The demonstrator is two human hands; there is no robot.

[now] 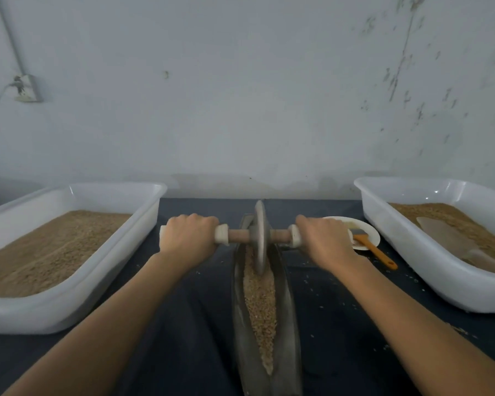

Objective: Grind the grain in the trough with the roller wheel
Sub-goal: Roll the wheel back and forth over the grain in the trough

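Note:
A long, narrow metal trough [293, 332] runs away from me down the middle of the dark table, with tan grain [260, 304] lying along its groove. A grey metal roller wheel [260, 238] stands upright in the far part of the trough, on a wooden axle with pale end grips. My left hand [187, 238] grips the left handle. My right hand [325, 241] grips the right handle. Both arms are stretched forward.
A white tub of ground meal [143, 221] sits at the left, and a white tub of grain [383, 224] with a scoop in it sits at the right. A small white plate [369, 232] with an orange-handled brush [376, 251] lies behind my right hand. Loose grains dot the table.

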